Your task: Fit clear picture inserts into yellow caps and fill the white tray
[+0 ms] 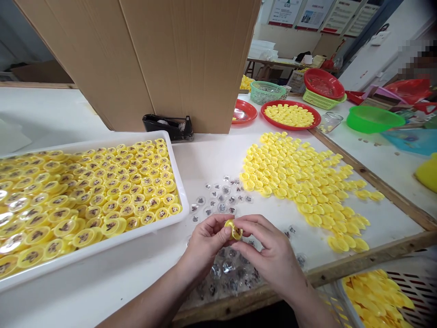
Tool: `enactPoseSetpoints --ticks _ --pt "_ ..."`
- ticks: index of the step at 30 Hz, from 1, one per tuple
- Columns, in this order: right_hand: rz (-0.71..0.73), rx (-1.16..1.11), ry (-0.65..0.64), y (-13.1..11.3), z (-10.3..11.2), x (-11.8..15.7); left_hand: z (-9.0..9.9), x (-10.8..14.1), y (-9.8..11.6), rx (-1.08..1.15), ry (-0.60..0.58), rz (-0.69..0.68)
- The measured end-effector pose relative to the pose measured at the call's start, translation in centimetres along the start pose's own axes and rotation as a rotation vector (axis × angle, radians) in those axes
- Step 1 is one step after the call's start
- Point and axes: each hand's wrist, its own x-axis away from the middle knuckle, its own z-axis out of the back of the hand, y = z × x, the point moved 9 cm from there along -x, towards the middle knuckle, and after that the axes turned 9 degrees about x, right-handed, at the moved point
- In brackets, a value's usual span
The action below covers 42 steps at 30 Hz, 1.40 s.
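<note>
A small round yellow plastic piece (235,229) with a dark picture on its face is held between both hands, above the near part of the table. My left hand (205,241) pinches its left side between thumb and fingers. The fingers of my right hand (269,248) close on its right side. Under and around the hands lie clear round discs (228,266) with small dark pictures, some hidden by the hands. To the right, plain yellow round pieces (300,182) are spread over the table. On the left, a white tray (183,200) holds rows of yellow pieces with pictures.
Behind the tray stands a large cardboard sheet (184,59) with a black tape dispenser (169,127) at its foot. Red plates (319,120) and a green basket (266,92) are at the back. A wooden strip (368,262) edges the table; below it sits a bin of yellow pieces (375,296).
</note>
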Motion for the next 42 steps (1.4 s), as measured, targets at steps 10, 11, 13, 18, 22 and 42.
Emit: enactPoseSetpoints --ticks 10,11,13,18,22,42 --pt "-0.006 0.041 0.073 0.4 0.1 0.2 0.0 0.1 0.3 -0.045 -0.037 -0.058" --pt "0.012 0.069 0.075 0.2 0.1 0.2 0.2 0.1 0.4 -0.049 -0.024 -0.064" --pt "0.046 0.128 0.078 -0.3 0.0 0.2 0.5 0.0 0.3 -0.050 0.010 -0.068" --pt "0.129 0.304 0.165 -1.7 0.0 0.9 0.8 0.2 -0.2 0.007 0.071 0.005" --pt "0.124 0.375 0.193 -1.8 -0.5 1.0 0.5 0.3 -0.4 0.029 0.087 0.057" --pt "-0.429 -0.367 -0.069 5.5 -3.3 2.6 0.4 0.2 1.3 -0.437 0.037 -0.098"
